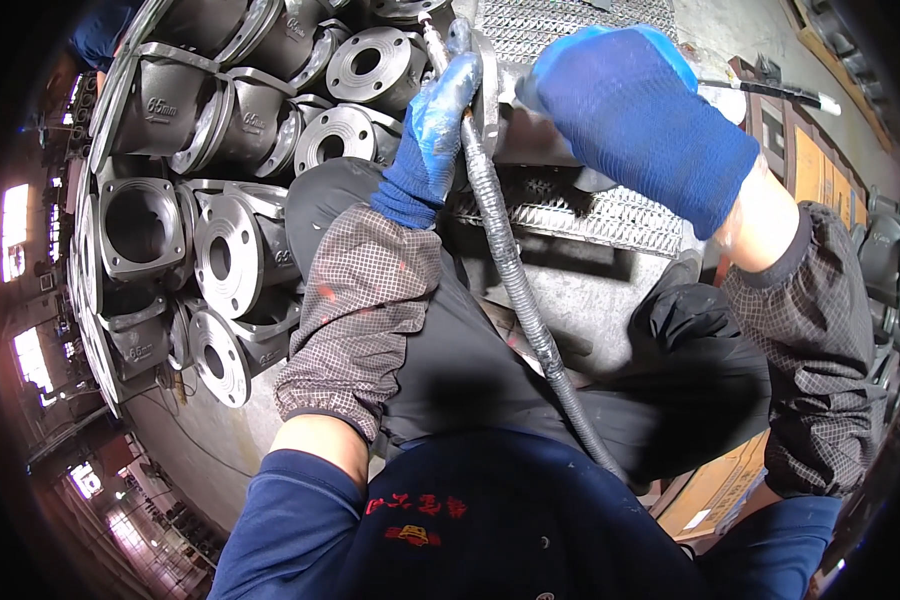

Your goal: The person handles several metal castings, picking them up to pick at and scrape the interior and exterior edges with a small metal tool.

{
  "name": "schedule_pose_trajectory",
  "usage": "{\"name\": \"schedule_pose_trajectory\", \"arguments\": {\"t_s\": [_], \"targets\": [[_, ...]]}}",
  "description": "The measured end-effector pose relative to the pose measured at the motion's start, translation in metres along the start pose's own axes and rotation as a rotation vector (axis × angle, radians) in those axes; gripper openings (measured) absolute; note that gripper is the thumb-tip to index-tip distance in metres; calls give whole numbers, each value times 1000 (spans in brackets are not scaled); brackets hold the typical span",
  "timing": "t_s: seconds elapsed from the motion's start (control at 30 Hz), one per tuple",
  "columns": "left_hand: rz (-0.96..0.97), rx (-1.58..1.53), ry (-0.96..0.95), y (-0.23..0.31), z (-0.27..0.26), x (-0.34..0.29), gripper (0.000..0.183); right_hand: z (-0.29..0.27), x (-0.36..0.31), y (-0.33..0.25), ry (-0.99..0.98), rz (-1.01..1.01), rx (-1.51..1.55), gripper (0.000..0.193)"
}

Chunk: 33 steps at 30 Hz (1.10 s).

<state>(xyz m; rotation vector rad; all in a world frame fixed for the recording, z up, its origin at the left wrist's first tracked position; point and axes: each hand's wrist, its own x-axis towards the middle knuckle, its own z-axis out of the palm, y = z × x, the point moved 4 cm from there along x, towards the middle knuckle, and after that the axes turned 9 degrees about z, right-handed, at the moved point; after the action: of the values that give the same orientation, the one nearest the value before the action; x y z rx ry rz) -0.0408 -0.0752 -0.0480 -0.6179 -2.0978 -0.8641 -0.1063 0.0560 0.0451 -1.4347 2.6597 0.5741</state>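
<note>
My left hand (435, 130), in a blue coated glove, is closed round the upper part of a ribbed grey flexible hose (510, 255). The hose's thin metal end (432, 42) sticks out above the glove, and its lower part runs down across my lap. Just right of that hand stands the flange (487, 90) of a grey metal casting, most of whose body is under my right hand. My right hand (640, 115), also gloved in blue, is a fist over the casting. A thin black rod with a white end (770, 90) projects from behind it; the grip itself is hidden.
Several grey flanged castings (235, 255) are stacked at the left, close to my left arm. Beneath the work lies an expanded-metal grating (610, 215). Cardboard boxes (825, 175) stand at the right, with more castings (885, 255) beyond. My bent knees flank the hose.
</note>
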Motion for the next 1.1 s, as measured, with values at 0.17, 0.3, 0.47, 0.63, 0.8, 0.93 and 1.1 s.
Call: {"name": "schedule_pose_trajectory", "arguments": {"t_s": [0.17, 0.3, 0.47, 0.63, 0.8, 0.93, 1.1], "targets": [[-127, -126, -12, 3, -1, 6, 36, -3, 1, 12, 344, -33, 254, 13], [55, 85, 24, 1, 3, 2, 34, -4, 0, 13, 323, -17, 286, 13], [23, 5, 50, -4, -1, -3, 28, 0, -2, 13, 260, -37, 374, 15], [-247, -192, 55, 6, 3, 12, 31, 20, -21, 39, 464, 84, 624, 31], [-473, -427, 154, 5, 5, 6, 28, 62, -31, 28, 282, 221, 906, 35], [-38, -7, 69, -6, 2, -6, 29, 60, -34, 20, 331, 217, 828, 36], [-144, -146, -30, -19, 9, -13, 30, 54, -48, 6, 588, 108, 539, 32]]}}
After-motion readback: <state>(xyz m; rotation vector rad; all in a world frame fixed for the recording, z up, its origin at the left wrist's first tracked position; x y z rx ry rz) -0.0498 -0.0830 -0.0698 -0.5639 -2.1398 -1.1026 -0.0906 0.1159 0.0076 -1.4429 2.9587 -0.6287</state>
